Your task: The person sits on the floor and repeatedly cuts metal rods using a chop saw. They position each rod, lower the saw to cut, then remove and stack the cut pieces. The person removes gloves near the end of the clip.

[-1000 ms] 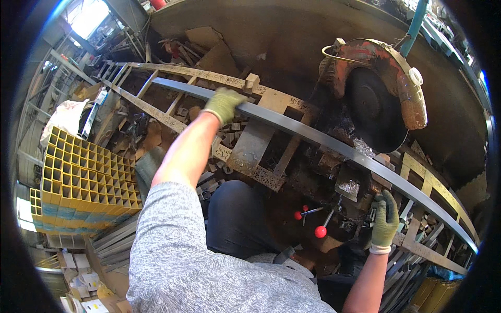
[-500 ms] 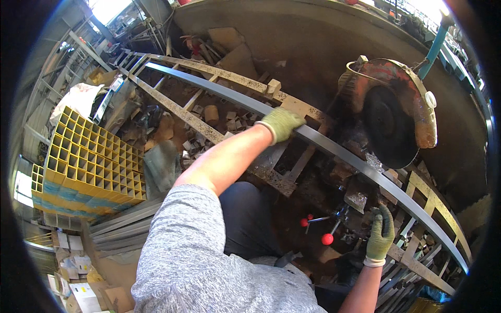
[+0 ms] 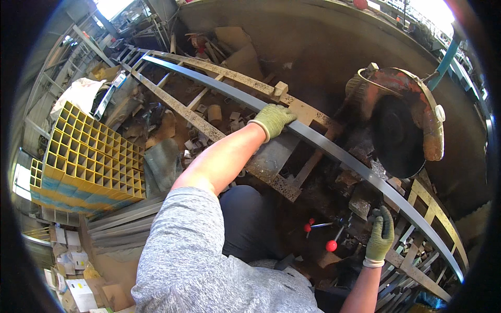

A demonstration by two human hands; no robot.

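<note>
A long grey metal tube (image 3: 334, 149) runs from the far left across to the lower right, lying on a metal rack. My left hand (image 3: 274, 120), in a green knit glove, is closed over the tube near its middle. At the lower right, my right hand (image 3: 381, 235), in a matching glove, is raised with its fingers up, holding nothing visible. It is apart from the tube. A cut-off saw with a large dark disc (image 3: 397, 134) and a worn red guard stands beyond the tube. Levers with red ball knobs (image 3: 331, 245) stick out left of my right hand.
A stack of yellow-wrapped square tubes (image 3: 88, 156) stands at the left, with long grey bars (image 3: 125, 224) beside it. Small offcuts (image 3: 195, 142) lie beneath the rack rails (image 3: 182, 109). A wall (image 3: 313, 47) rises behind the saw. Cartons (image 3: 81, 295) lie at the lower left.
My left hand and the tube have shifted a little toward the far left against the rack. My right hand stays almost in place. The whole view has moved slightly.
</note>
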